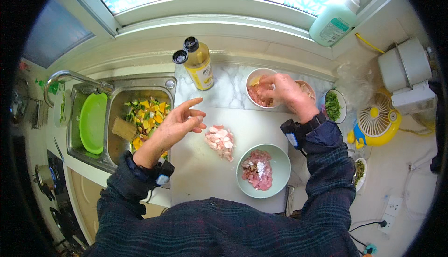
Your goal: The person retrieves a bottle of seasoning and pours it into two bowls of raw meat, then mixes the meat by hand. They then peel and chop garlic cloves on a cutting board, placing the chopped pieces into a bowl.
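Observation:
My right hand (pixel 288 90) is over a white bowl (pixel 249 79) on the marbled counter, its fingertips down at the minced meat (pixel 257 95). The hand hides whether anything is pinched between them. With fingers apart and nothing in it, my left hand (pixel 178 123) hovers above the white cutting board (pixel 196 180). Beside it on the board lies a pile of pale, fatty meat pieces (pixel 220 142). Nearer my body stands a pale green bowl (pixel 285 180) of pink meat slices (pixel 259 181) topped with white powder (pixel 261 167). A second small bowl (pixel 309 84) is partly behind my right hand.
An uncapped yellow-labelled bottle (pixel 200 68) stands at the back. Left, the steel sink (pixel 117 148) holds vegetable scraps (pixel 148 113) and a green basin (pixel 92 124). On the right are a bowl of chopped greens (pixel 332 104), a yellow fan (pixel 378 120) and a dish (pixel 362 176). A pump bottle (pixel 336 20) occupies the sill.

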